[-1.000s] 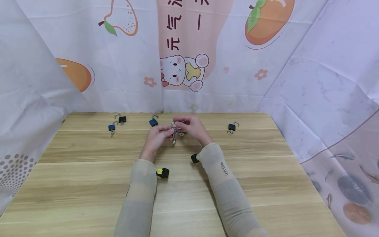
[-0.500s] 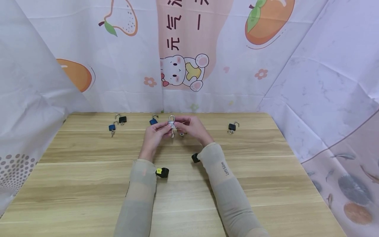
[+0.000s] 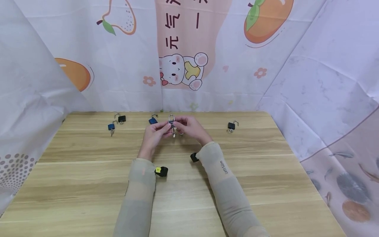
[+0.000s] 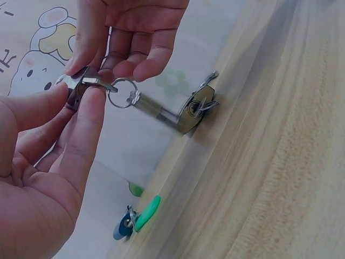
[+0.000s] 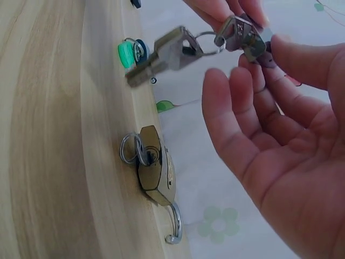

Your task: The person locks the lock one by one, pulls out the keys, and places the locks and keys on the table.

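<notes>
A small silver padlock (image 3: 171, 124) is held above the far part of the table, its U-shaped shackle pointing up. My left hand (image 3: 154, 134) pinches its body from the left between thumb and fingers. From the other side my right hand (image 3: 191, 130) also pinches the padlock, with its outer fingers loosely bent in the right wrist view. A key (image 5: 236, 33) sits in the padlock's underside, and from its ring (image 4: 123, 93) a second key (image 5: 166, 53) dangles. Below the hands, a brass padlock (image 5: 156, 167) lies on the table with its shackle open and its own key ring.
Open-shackled padlocks lie along the far edge: a blue one (image 3: 111, 127) and a black one (image 3: 121, 118) at left, a blue one (image 3: 153, 121) with a green-headed key (image 4: 146, 213) near my left hand, a black one (image 3: 231, 126) at right. A printed curtain (image 3: 118, 72) hangs behind the wooden table (image 3: 189, 197).
The padlock has been raised and turned, its shackle now facing the head camera as a full U. My right fingers have come down from the shackle onto its body.
</notes>
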The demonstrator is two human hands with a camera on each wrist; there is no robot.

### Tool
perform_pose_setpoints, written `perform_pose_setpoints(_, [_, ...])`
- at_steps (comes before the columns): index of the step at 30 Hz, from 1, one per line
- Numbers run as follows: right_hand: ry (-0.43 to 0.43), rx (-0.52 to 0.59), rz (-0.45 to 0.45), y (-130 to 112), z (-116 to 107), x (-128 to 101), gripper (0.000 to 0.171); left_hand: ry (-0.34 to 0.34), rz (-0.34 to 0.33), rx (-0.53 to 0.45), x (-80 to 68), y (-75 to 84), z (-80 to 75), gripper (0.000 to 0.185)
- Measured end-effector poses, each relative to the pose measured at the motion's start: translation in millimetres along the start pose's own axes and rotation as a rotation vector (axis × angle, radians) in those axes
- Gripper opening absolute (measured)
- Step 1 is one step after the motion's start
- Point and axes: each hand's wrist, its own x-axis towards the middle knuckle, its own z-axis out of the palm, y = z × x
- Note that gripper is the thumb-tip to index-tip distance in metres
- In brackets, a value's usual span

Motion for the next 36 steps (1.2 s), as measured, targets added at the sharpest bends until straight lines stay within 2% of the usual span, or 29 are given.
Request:
perform_pose_setpoints(7, [0.046, 0.02, 0.037, -2.9, -0.3, -0.6, 0.031, -0.018, 0.013, 0.067, 0.3, -0.3, -0.2, 0.038])
perform_pose_setpoints(11, [0.091, 0.02, 0.048, -5.9, -1.6, -1.5, 0.031, -0.032, 0.012, 0.149, 1.2, -2.4, -0.1, 0.041])
perform_pose_setpoints(14, [0.101, 0.02, 0.038, -7.5, -2.0, -2.4, 0.031, -0.086, 0.009, 0.231, 1.2, -3.8, 1.0, 0.045])
perform_pose_setpoints(19, [0.089, 0.004, 0.013, -6.2, -2.5, -2.5, 0.032, -0.157, 0.024, 0.292, 0.3, -5.2, 2.6, 0.043])
perform_pose_setpoints(26, [0.095, 0.011, 0.022, -6.3, -2.7, -3.1, 0.032, -0.162, 0.018, 0.303, 0.0, -4.4, 3.2, 0.036])
perform_pose_setpoints(32, [0.073, 0.028, 0.014, -6.4, -2.7, -2.9, 0.035, -0.199, -0.038, 0.226, -1.5, -1.3, 3.5, 0.031])
perform_pose_setpoints(36, [0.066, 0.017, 0.013, -5.8, -2.4, -3.0, 0.035, -0.211, -0.04, 0.216, -3.0, 0.5, 3.9, 0.034])
